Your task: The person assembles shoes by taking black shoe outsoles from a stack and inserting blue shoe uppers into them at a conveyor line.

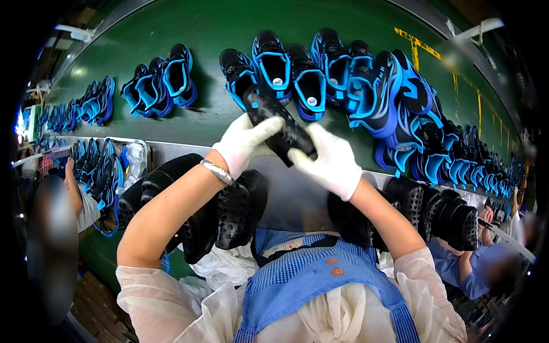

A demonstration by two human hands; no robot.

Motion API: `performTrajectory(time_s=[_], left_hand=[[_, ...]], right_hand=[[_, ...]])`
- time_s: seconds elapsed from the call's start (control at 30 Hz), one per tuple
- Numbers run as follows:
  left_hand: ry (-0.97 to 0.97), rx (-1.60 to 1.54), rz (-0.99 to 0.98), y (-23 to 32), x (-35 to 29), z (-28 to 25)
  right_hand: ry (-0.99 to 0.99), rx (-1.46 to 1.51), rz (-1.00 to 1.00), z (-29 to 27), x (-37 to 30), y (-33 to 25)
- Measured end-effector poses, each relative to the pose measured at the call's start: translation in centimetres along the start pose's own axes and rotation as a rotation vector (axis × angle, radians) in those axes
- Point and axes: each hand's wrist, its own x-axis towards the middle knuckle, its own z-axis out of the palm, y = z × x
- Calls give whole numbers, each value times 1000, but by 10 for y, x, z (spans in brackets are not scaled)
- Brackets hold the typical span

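Note:
Both my hands wear white gloves and meet over the near edge of the green bench. My left hand (246, 142) grips a black, dimpled plastic shoe insert (264, 108) by its middle, thumb on top. At the insert's lower end, the fingers of my right hand (330, 157) close around it. The insert tilts, its far end pointing up and left, overlapping a black and blue sneaker (238, 71). Right behind my hands stand several more sneakers (309, 80), their blue-lined openings facing me. What lies under my gloved fingers is hidden.
Nested black inserts (243, 206) sit below my left forearm, others (409, 197) by my right. Rows of sneakers (154, 86) line the green surface (214, 26), with a piled group (380, 97) to the right. Co-workers sit at left (86, 208) and right (466, 266).

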Motion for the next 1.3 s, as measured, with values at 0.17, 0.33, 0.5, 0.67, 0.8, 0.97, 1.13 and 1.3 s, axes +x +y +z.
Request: performTrajectory(time_s=[0.17, 0.33, 0.5, 0.67, 0.8, 0.97, 1.13, 1.3], left_hand=[[24, 166, -147, 25, 22, -45], [525, 1442, 594, 43, 79, -94], [356, 1600, 603, 53, 124, -127], [333, 1458, 502, 76, 123, -129], [485, 1422, 444, 68, 101, -119], [70, 1628, 280, 30, 68, -105], [-125, 1478, 64, 0, 106, -114], [-793, 2169, 263, -38, 149, -153]], right_hand=[[-32, -71, -33, 7, 47, -4], [-279, -324, -5, -1, 107, -1], [-415, -440, -53, -1, 161, -12], [-408, -680, -57, 40, 188, -39], [-229, -640, -52, 95, 211, -18], [-316, -645, -6, 115, 233, -13], [-401, -562, 70, 138, 261, -4], [-233, -349, 172, 140, 252, -6]])
